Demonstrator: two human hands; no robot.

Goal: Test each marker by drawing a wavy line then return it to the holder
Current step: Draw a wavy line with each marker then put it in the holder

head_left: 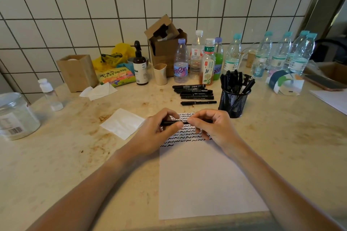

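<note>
- Fingers of both hands are curled round one black marker, held level above the top of the paper: the left hand pinches the barrel end, the right hand pinches the other end, where the cap probably sits. Whether the cap is coming off or going on cannot be told.
- Under the fingers, the surface is stained and crowded, so the work is best kept over the paper.
- Below the fingers, the paper carries rows of wavy lines at its top edge and is blank nearer the person; the next line likely belongs just under the last row.
- Beyond the right fingers stands the mesh holder, full of markers, so a returned one should go in upright and gently.
- Beyond the fingers, left of the holder, a row of loose markers lies flat.
- For the cap, a straight pull or push along the barrel seems the safest way to keep ink off the fingers.
</note>
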